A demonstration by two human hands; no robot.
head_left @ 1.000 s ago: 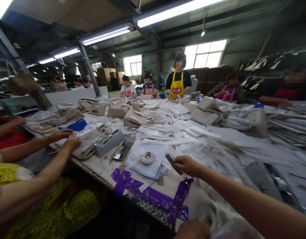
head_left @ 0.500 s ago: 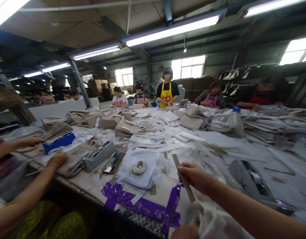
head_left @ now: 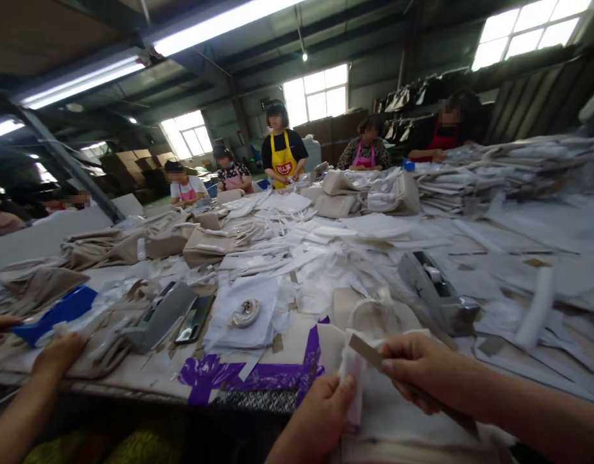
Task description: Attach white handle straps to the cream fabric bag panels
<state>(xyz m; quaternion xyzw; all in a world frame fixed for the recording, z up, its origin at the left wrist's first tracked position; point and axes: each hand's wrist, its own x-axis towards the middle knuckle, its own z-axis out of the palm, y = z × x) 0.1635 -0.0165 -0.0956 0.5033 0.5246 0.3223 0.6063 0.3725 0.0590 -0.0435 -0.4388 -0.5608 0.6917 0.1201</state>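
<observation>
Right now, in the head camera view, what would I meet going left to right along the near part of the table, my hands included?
Blue plastic holder, gray tape dispenser, phone, coiled strap, your left hand, your right hand holding a tan strip, curved white strip.

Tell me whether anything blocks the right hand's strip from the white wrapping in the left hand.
Nothing visible does: the strip in the right hand has one end close by the white wrapping in the left hand.
</observation>
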